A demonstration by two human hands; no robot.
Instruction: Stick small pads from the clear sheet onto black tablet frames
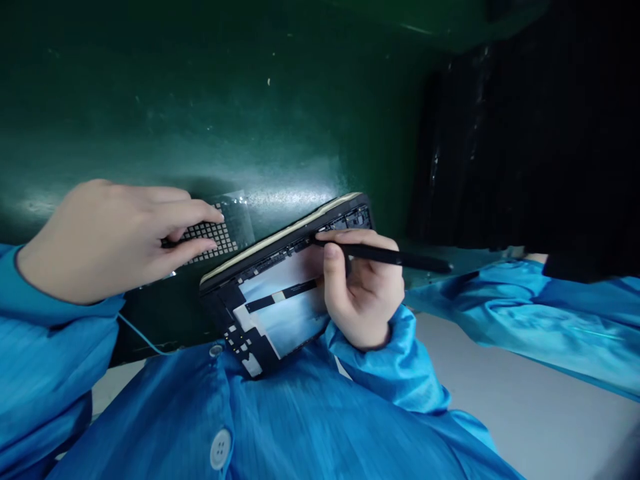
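Note:
My left hand (115, 237) is over a sheet of small square pads (215, 235) on clear film. Its thumb and index fingertips are apart and rest on or just above the squares; the other fingers curl out of sight beneath. My right hand (363, 287) grips a slim black pen-shaped tool (400, 257), tip pointing left at the upper edge of an opened tablet-like device (295, 320). Inside the device show a dark circuit strip, a pale bluish panel and a black ribbon cable (283, 295). It tilts between my body and the table, a cream-coloured edge along its far side.
The green tabletop (175, 100) spreads ahead, with small specks on it. A large black shape (525, 147) fills the right side. Another person's blue sleeve (540, 313) lies at the right. A thin blue cord (143, 333) hangs by my left cuff.

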